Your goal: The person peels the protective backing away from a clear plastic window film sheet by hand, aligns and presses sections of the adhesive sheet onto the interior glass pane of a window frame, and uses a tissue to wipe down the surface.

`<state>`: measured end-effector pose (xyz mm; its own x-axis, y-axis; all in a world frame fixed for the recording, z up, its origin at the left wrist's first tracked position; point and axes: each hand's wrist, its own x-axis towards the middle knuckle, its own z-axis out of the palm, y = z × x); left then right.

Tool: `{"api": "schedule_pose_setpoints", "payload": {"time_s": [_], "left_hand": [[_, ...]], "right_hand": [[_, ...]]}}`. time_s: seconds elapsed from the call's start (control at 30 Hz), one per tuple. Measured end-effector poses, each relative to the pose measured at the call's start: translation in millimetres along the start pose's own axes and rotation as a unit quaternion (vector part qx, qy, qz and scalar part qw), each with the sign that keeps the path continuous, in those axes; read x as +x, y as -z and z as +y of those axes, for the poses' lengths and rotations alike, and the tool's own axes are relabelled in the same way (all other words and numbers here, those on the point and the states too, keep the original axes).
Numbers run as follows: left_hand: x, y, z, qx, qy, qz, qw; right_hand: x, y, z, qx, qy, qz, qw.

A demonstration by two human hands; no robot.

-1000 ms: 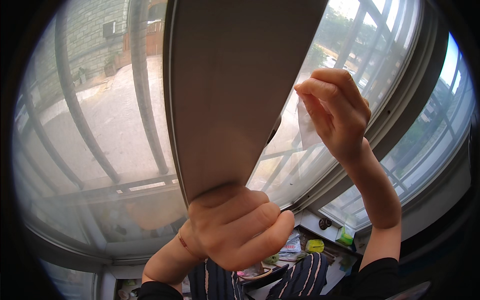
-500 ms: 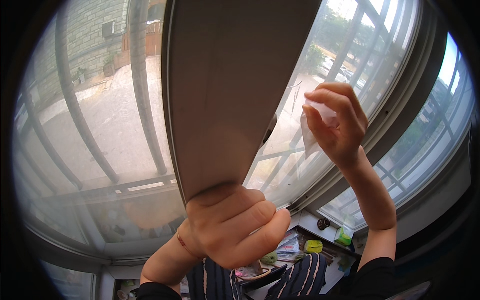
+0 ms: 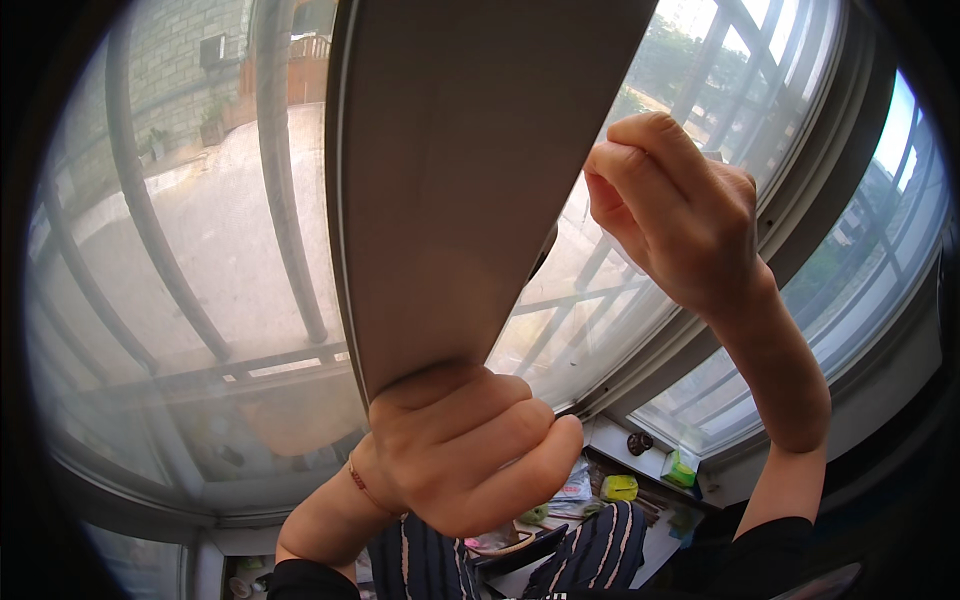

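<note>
As the left hand (image 3: 470, 450) grips a dark window frame (image 3: 470, 190) near its lower visible end, the right hand (image 3: 680, 220) curls by the frame's right edge; whether around anything cannot be told. Glass panes (image 3: 215, 240) flank the frame; striped trousers (image 3: 425, 560) show below.

Bright daylight through window glass (image 3: 220, 430), washed-out glare on the ground (image 3: 230, 230) outside, frame post (image 3: 460, 190) in shadow, fisheye bending, black rim, lower clutter (image 3: 574, 490) dimmer, seemingly soft

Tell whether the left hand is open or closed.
Closed: the left hand has its fingers curled at the lower visible end of the dark window frame.
</note>
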<state>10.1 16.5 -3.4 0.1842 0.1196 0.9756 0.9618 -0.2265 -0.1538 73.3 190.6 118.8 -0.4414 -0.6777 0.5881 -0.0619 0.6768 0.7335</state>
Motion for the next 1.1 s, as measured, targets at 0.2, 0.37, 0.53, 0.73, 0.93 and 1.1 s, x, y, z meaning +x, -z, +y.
{"api": "schedule_pose_setpoints", "payload": {"time_s": [0.2,0.37,0.53,0.73,0.93,1.1], "left_hand": [[0,3,0,-0.014,0.006,-0.009,1.000],[0,3,0,-0.025,0.013,-0.004,1.000],[0,2,0,-0.018,0.010,0.002,1.000],[-3,0,1,0.001,0.013,0.000,1.000],[21,-9,13,0.217,0.059,-0.023,0.974],[84,-12,-5,0.411,0.042,-0.122,0.903]], "right_hand": [[6,-5,5,-0.024,0.055,-0.007,0.998],[9,-13,11,-0.008,0.075,0.026,0.997],[8,-14,16,0.021,0.100,0.025,0.995],[0,-22,25,0.071,0.109,0.032,0.991],[-9,-33,35,0.140,0.099,0.055,0.984],[-9,-41,45,0.187,0.080,0.038,0.978]]}}
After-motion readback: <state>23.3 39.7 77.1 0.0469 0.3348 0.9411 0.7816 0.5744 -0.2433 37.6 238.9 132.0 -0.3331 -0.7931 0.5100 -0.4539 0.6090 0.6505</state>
